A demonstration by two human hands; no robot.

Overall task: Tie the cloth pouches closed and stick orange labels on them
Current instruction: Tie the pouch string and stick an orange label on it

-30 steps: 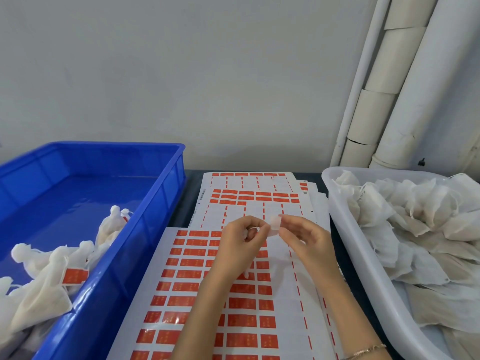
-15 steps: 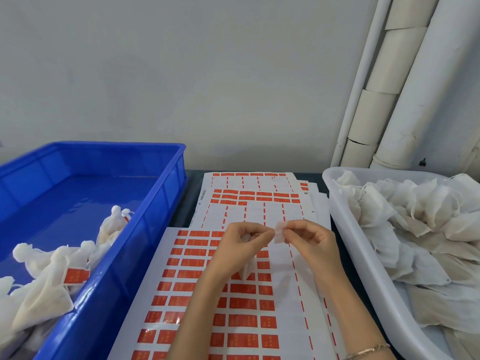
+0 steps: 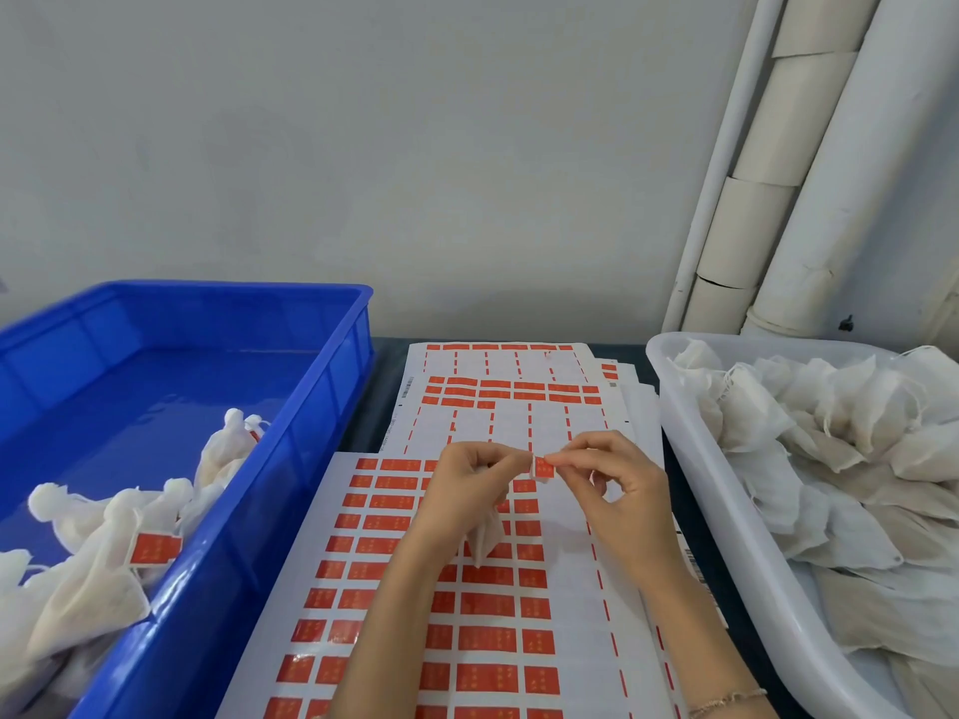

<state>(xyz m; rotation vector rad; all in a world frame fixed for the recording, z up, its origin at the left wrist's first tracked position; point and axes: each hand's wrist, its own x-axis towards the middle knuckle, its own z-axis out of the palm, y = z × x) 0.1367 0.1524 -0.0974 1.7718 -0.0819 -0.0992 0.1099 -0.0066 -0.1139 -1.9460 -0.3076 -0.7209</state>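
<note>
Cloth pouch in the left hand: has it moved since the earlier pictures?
Yes. The cloth pouch has dropped from the left hand and hangs lower over the label sheet, which stayed put. The right hand pinches the orange label.

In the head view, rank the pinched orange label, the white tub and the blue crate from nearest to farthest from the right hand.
1. Orange label: pinched in the fingertips of the right hand, on its left side.
2. White tub: just to the right, its near wall beside the forearm.
3. Blue crate: far left, across the label sheets.
</note>
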